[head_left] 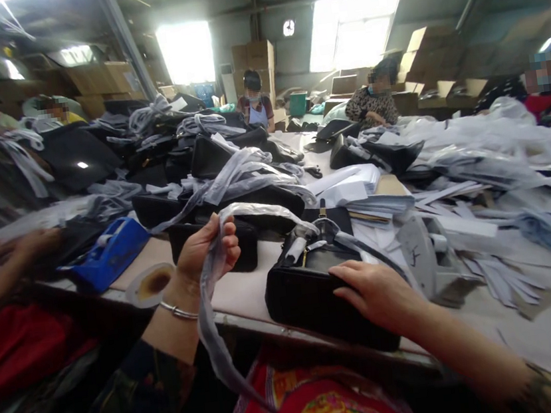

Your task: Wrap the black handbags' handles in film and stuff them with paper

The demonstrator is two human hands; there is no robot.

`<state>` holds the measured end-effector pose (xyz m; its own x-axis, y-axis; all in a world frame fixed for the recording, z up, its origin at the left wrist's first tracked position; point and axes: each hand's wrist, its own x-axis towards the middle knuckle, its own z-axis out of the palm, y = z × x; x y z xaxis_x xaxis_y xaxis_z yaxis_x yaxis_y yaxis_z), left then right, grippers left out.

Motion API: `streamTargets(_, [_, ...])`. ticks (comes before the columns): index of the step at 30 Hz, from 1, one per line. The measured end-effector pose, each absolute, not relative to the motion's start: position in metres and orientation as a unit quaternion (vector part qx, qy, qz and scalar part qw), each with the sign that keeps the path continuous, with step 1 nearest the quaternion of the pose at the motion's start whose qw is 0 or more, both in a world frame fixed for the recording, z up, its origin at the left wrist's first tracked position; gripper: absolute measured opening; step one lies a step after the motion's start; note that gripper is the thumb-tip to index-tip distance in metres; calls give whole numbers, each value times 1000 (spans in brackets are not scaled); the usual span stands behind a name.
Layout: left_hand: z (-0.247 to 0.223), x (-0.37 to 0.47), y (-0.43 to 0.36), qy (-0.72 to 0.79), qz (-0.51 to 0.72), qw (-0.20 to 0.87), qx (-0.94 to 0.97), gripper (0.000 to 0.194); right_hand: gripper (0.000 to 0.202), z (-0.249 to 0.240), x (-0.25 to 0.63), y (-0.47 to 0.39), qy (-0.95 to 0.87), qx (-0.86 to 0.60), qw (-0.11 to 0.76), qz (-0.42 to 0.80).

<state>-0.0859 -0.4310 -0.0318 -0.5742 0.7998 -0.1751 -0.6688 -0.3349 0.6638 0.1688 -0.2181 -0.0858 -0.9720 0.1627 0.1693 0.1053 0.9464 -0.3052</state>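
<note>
A black handbag (pixel 307 296) lies at the table's front edge, with white wrapping around its hardware. From its top runs a long strap (pixel 260 209) sleeved in thin clear plastic. My left hand (pixel 213 247) is raised left of the bag, its fingers closed around this strap, and a loose length hangs down toward my lap. My right hand (pixel 374 291) rests on the bag's right side, fingers stretched out over the black surface and thumb apart. The bag's underside is hidden from me.
Left of me stand a blue tape dispenser (pixel 110 253) and a tape roll (pixel 150 283). More black bags (pixel 213 155) with wrapped straps pile up behind. To the right are a white reel (pixel 418 256), paper strips (pixel 502 276) and plastic sheets (pixel 487 130). A co-worker's hands (pixel 34 246) are at far left.
</note>
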Motion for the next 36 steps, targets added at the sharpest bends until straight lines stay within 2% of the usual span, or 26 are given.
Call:
streamTargets(2, [-31, -80, -420, 357, 815, 451, 74, 41, 25, -80, 163, -206, -968, -82, 125, 202])
streamTargets(4, [-27, -72, -410, 383, 800, 456, 74, 35, 30, -64, 151, -197, -953, -94, 189, 216])
streamTargets(7, [-15, -59, -395, 412, 769, 478, 100, 32, 54, -29, 119, -198, -949, -48, 276, 143])
streamTargets(9, [-8, -50, -387, 410, 751, 500, 133, 31, 68, -7, 94, -206, -951, 10, 298, 78])
streamTargets(12, [-4, -38, -383, 403, 719, 529, 203, 29, 54, 14, 62, -215, -959, 49, 279, 32])
streamTargets(15, [-13, -31, -398, 479, 657, 514, 273, 36, 41, 23, 44, -206, -962, 20, 270, 28])
streamTargets(17, [-23, -29, -417, 546, 612, 489, 297, 43, 42, 26, 38, -192, -957, -1, 289, 19])
streamTargets(19, [-31, -28, -437, 605, 581, 446, 314, 38, 44, 28, 35, -177, -952, -11, 305, 8])
streamTargets(22, [-33, -27, -460, 718, 522, 295, 353, 28, 44, 25, 31, -160, -952, -26, 306, -11])
streamTargets(24, [-30, -29, -469, 775, 473, 209, 362, 33, 42, 22, 27, -154, -954, -45, 294, -22])
streamTargets(25, [-29, -31, -471, 785, 465, 201, 357, 36, 41, 20, 26, -152, -957, -57, 285, -26])
streamTargets(28, [-29, -35, -472, 730, 549, 276, 299, 43, 48, 19, 25, -159, -964, -61, 256, -43])
streamTargets(32, [-36, -25, -464, 583, 699, 363, 201, 54, 72, 13, 33, -202, -946, 113, 296, -63])
streamTargets(36, [-48, -8, -455, 518, 712, 429, 202, 56, 59, -12, 43, -234, -912, 251, 322, -35])
